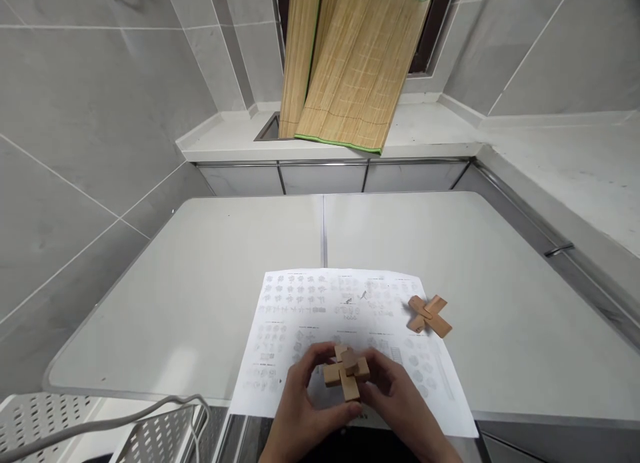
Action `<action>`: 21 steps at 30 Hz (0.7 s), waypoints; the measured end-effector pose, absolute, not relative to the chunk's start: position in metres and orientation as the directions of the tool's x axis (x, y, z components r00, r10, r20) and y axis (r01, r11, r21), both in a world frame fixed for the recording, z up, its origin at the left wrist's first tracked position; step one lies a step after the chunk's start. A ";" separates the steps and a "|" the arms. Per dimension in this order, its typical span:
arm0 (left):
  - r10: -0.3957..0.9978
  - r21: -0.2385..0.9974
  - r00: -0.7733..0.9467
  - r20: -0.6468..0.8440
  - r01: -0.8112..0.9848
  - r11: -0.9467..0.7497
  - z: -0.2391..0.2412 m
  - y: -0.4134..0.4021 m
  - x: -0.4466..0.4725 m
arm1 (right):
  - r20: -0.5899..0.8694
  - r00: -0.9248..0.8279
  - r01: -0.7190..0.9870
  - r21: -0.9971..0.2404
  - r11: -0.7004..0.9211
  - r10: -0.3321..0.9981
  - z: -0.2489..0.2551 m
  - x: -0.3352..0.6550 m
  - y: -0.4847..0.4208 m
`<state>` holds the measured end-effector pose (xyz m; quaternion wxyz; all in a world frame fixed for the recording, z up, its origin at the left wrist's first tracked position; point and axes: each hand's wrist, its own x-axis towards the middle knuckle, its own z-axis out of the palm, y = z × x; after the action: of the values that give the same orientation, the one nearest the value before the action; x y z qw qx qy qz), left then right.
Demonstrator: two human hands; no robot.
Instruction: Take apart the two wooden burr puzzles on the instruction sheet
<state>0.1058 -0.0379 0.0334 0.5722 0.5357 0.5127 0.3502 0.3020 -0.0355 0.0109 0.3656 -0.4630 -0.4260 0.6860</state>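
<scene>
hands met low over the near edge of the table (200, 263). left hand (300, 403) and right hand (400, 400) both pinched a small wooden burr puzzle (346, 371) between fingertips, held just above the printed instruction sheet (320, 310). two crossed wooden pieces (429, 316) lay on the sheet's right edge, apart from the hands. a bamboo mat (345, 70) leaned on the far counter; a white perforated chair (150, 436) stood beside the left wrist.

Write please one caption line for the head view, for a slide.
Both hands, left and right, hold a wooden puzzle over a printed sheet; a second wooden cross lies on its right edge.
</scene>
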 end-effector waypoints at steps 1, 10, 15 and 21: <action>0.956 0.967 0.203 -0.213 0.186 0.176 0.034 -0.036 0.107 | -0.315 -0.260 -0.094 -0.933 -0.348 0.913 0.008 0.302 -0.034; 0.968 0.971 0.188 -0.168 0.199 0.130 0.027 -0.021 0.112 | -0.220 -0.247 -0.054 -0.969 -0.240 0.944 -0.006 0.308 -0.024; 0.968 0.972 0.191 -0.164 0.198 0.126 0.023 -0.020 0.111 | -0.209 -0.292 -0.066 -0.969 -0.237 0.933 -0.018 0.312 -0.024; 0.972 0.962 0.186 -0.145 0.258 0.095 0.021 -0.016 0.111 | -0.203 -0.251 -0.070 -0.971 -0.227 0.946 -0.027 0.311 -0.026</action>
<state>0.1112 -0.0156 0.0210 0.5116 0.5754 0.5343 0.3488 0.3112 -0.0261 -0.0265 0.4014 -0.4618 -0.4745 0.6328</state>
